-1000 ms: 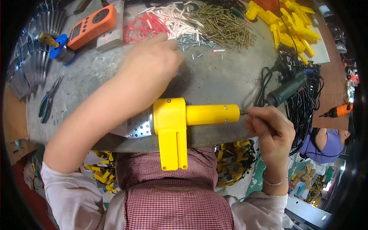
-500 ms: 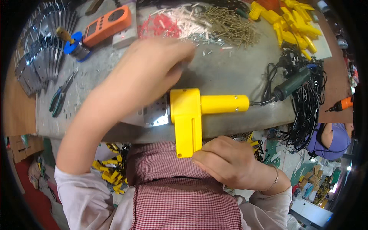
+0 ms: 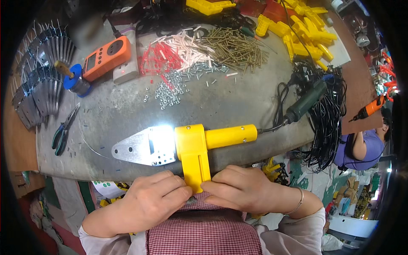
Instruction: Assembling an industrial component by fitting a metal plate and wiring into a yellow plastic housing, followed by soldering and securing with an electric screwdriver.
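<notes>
In front of me a yellow-bodied pipe welder (image 3: 192, 146) lies along the bench's near edge. Its tapered metal plate (image 3: 138, 146) points left and its round handle (image 3: 231, 136) points right, with a black cord leaving the handle's end. One flat yellow arm of the body juts over the edge toward me. My right hand (image 3: 238, 187) is closed on the lower right side of that arm. My left hand (image 3: 155, 199) is closed at the arm's lower left corner, fingertips pinched together; whatever sits between them is too small to make out.
Behind lie nuts (image 3: 169, 94), screws (image 3: 204, 66), red sleeves (image 3: 158, 58), white sleeves (image 3: 187, 44) and long brass-coloured screws (image 3: 238, 49). Pliers (image 3: 62, 138), solder (image 3: 78, 83) and an orange meter (image 3: 106, 58) stand left. At right are a dark green screwdriver (image 3: 306, 102), black cords (image 3: 327, 112) and yellow housings (image 3: 304, 36).
My left hand has come back from over the bench to the yellow arm's lower corner. The nuts and metal plate now show uncovered. My right hand keeps its hold.
</notes>
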`<state>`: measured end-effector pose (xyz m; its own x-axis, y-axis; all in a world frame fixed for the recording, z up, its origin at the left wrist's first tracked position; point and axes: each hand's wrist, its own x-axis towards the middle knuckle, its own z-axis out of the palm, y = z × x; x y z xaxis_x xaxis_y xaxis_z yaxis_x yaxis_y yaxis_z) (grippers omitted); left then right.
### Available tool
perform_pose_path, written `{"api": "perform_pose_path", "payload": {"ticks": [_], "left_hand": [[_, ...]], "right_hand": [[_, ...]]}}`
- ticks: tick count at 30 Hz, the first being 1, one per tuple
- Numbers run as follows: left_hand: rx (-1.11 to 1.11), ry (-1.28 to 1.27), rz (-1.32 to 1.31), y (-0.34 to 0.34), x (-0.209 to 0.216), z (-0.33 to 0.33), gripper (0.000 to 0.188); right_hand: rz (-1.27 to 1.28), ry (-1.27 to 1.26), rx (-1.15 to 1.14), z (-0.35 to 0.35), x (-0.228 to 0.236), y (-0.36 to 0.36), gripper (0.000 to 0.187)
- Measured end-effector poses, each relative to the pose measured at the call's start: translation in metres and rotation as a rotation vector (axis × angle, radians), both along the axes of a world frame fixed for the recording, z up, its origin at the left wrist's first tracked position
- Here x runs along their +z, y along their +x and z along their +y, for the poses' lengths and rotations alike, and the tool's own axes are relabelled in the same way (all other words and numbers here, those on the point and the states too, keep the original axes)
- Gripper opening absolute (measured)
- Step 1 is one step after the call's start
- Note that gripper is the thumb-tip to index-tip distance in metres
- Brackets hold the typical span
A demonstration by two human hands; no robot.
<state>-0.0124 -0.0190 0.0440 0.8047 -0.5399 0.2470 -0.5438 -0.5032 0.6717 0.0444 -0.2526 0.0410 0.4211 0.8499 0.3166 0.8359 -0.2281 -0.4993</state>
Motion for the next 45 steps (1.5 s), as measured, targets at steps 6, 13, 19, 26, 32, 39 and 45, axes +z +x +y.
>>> {"api": "perform_pose_path", "payload": {"ticks": [6,13,19,26,32,39,45], "left_hand": [[0.025,0.032,0.006,0.000,-0.002,0.001,0.027],[0.098,0.016,-0.017,0.009,0.006,0.010,0.028],[0.178,0.053,-0.060,0.015,0.007,0.017,0.031],[0.179,-0.007,-0.098,0.052,0.013,0.016,0.029],[0.442,0.053,-0.296,0.127,0.029,-0.006,0.031],[0.214,0.120,-0.302,0.115,0.047,-0.017,0.028],[0.348,-0.167,0.071,0.086,0.024,-0.027,0.045]], "right_hand": [[-0.245,0.021,-0.342,-0.006,0.013,0.114,0.017],[-0.639,-0.348,-0.268,0.030,-0.022,0.209,0.029],[-0.620,-0.261,-0.278,0.026,-0.024,0.228,0.019],[-0.048,0.060,-0.587,-0.009,-0.004,0.231,0.014],[0.241,0.284,-0.447,0.005,0.032,0.182,0.014],[0.137,0.573,-0.152,0.002,0.054,0.102,0.014],[0.286,0.612,-0.524,-0.007,-0.007,0.027,0.022]]}}
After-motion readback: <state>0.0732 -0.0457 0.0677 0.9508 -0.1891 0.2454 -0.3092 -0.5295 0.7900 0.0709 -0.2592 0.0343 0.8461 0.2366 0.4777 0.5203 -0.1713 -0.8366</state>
